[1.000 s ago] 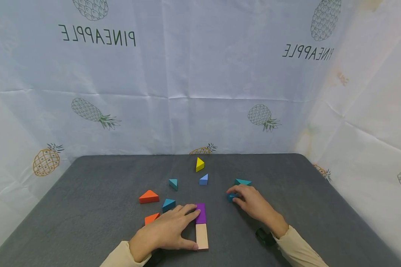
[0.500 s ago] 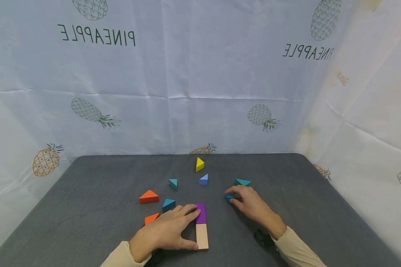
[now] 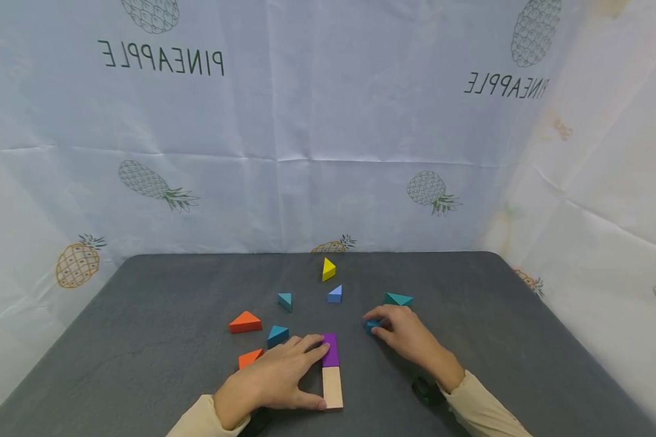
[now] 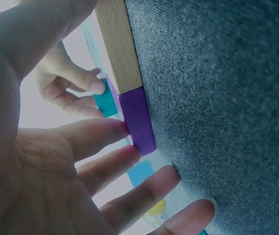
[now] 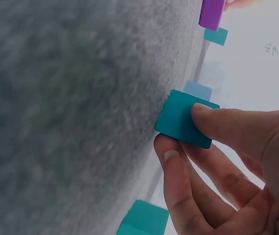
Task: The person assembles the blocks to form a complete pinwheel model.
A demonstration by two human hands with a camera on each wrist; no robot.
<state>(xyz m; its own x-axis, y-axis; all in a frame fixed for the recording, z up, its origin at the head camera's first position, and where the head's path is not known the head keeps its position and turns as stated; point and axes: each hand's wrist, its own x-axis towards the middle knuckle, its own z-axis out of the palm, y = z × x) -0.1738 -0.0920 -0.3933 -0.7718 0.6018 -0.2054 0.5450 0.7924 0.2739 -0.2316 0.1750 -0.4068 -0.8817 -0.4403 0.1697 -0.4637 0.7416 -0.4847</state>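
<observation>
Right hand (image 3: 407, 334) pinches blue block (image 5: 178, 116); left hand (image 3: 276, 376), unclenched, touches purple block (image 3: 331, 353); yellow block (image 3: 328, 271) near tabletop (image 3: 443, 273)'s far edge.

Clearance, surface (image 3: 169, 340): sides open, middle crowded.
Bare strips follow left and right edges to the far corners. Narrow lane toward far edge between purple block (image 3: 331, 355) and blue block (image 3: 370, 326); left hand (image 3: 276, 377) bars the left-edge side, right hand (image 3: 407, 332) and green wedge (image 3: 398, 298) the right.
</observation>
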